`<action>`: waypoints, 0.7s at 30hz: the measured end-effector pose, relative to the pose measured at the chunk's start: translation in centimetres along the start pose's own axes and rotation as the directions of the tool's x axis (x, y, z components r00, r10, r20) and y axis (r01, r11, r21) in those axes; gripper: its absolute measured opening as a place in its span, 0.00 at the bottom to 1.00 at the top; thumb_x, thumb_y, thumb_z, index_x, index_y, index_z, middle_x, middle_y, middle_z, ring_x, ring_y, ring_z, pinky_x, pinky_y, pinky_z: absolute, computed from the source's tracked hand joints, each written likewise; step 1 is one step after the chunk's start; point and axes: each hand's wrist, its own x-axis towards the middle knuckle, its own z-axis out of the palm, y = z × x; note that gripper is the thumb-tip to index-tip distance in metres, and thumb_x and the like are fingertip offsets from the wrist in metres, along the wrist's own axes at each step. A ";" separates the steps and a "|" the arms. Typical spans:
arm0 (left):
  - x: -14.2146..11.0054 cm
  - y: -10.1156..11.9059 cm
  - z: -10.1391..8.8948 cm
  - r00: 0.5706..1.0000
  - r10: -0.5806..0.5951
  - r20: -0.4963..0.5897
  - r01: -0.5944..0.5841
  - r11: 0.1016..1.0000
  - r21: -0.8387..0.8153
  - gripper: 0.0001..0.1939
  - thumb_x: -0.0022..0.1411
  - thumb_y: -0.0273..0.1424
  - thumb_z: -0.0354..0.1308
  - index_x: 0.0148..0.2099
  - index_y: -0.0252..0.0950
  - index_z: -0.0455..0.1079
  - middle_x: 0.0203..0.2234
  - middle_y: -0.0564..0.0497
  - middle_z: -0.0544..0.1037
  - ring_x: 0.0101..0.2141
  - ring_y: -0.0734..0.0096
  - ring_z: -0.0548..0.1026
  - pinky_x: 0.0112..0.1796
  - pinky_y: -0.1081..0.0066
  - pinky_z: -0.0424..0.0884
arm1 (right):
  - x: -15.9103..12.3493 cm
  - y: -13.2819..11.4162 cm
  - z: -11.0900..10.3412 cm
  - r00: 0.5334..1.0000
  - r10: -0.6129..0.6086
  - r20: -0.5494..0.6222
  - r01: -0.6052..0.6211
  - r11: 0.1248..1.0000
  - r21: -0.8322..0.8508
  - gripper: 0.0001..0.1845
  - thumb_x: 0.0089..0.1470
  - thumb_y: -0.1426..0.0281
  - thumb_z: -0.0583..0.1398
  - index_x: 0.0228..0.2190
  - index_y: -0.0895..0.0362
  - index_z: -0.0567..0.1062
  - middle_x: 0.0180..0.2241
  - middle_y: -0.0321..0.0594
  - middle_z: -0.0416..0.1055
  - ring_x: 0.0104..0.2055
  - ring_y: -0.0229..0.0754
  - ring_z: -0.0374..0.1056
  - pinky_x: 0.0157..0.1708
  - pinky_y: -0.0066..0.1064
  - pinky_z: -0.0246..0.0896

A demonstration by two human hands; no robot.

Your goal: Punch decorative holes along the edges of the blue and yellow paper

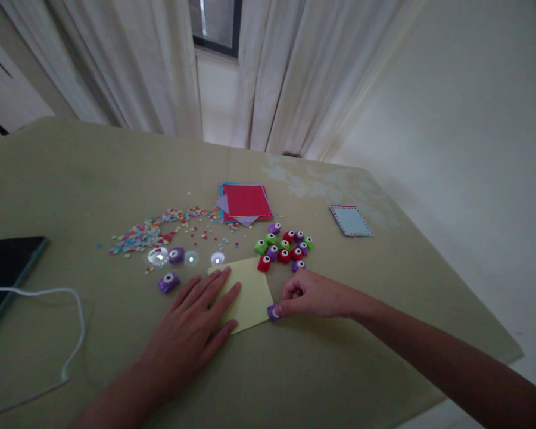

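Observation:
My left hand lies flat with fingers spread on a square sheet of yellow paper. At the sheet's lower right corner, my right hand grips a small purple craft punch, thumb on its top. The punch sits at the paper's corner; whether the edge is inside its slot is hidden. Beyond the right hand stands a cluster of several red, green and purple punches. Two more purple punches stand left of the paper, one nearer and one farther.
Colourful punched paper bits are strewn behind the left hand, with round clear pieces nearby. A stack of red, blue and lilac paper lies farther back. At right rests a pale blue card; at left, a dark tablet and white cable.

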 end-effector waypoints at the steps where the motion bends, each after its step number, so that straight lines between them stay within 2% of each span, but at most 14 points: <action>1: 0.0 0.0 0.0 1.000 0.000 -0.002 0.000 1.000 0.001 0.29 0.81 0.44 0.52 0.78 0.47 0.62 0.77 0.46 0.61 0.72 0.52 0.65 0.70 0.50 0.59 | 0.0 -0.1 0.0 1.000 0.003 -0.001 -0.003 1.000 -0.013 0.30 0.48 0.43 0.75 0.27 0.59 0.84 0.19 0.29 0.63 0.22 0.33 0.53 0.22 0.29 0.43; 9: 0.0 0.1 0.0 1.000 -0.004 -0.013 0.004 1.000 -0.005 0.28 0.81 0.45 0.52 0.77 0.47 0.62 0.78 0.47 0.60 0.72 0.52 0.65 0.70 0.49 0.59 | -0.8 -1.6 0.1 0.999 -0.044 0.030 0.047 0.990 -0.131 0.23 0.61 0.53 0.69 0.26 0.59 0.83 0.18 0.29 0.63 0.21 0.32 0.53 0.23 0.29 0.44; 21: 0.2 0.4 0.0 0.999 -0.007 -0.033 0.007 1.000 0.017 0.28 0.80 0.43 0.53 0.76 0.45 0.63 0.77 0.45 0.62 0.72 0.53 0.65 0.69 0.50 0.58 | -0.2 -1.9 -0.2 0.998 0.027 0.051 -0.018 0.985 -0.171 0.22 0.59 0.52 0.71 0.28 0.60 0.85 0.18 0.30 0.65 0.22 0.33 0.55 0.22 0.29 0.44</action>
